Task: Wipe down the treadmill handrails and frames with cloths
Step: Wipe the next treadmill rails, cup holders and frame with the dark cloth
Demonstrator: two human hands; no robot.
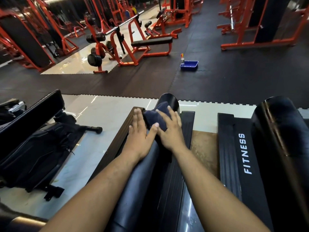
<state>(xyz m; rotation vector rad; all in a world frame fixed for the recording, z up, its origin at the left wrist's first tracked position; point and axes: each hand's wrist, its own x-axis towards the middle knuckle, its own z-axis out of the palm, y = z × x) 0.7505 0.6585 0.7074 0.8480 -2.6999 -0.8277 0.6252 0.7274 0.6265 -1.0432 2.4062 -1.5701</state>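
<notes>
Your right hand (pixel 168 131) pressed a dark blue cloth (pixel 157 116) on the treadmill handrail (pixel 142 173), fingers straight, your left hand (pixel 139 131) flat alongside, fingers extended.

Dim gym, glare streaks on glossy tile floor (pixel 93 114) (edges bowed, corners soft).

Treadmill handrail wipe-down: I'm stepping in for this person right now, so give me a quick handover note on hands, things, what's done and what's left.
Left hand: fingers straight, laid flat on the black handrail, thumb touching the dark blue cloth.
Right hand: pressing the cloth down near the handrail's far end, fingers spread over it.
Supplies: blue tub and spray bottle stand on the dark floor mat ahead, out of reach.
Done: cannot tell how much of this rail is already wiped.
Left: probably finish this rail's end cap, then the ribbed side frame and the neighbouring FITNESS treadmill.
</notes>
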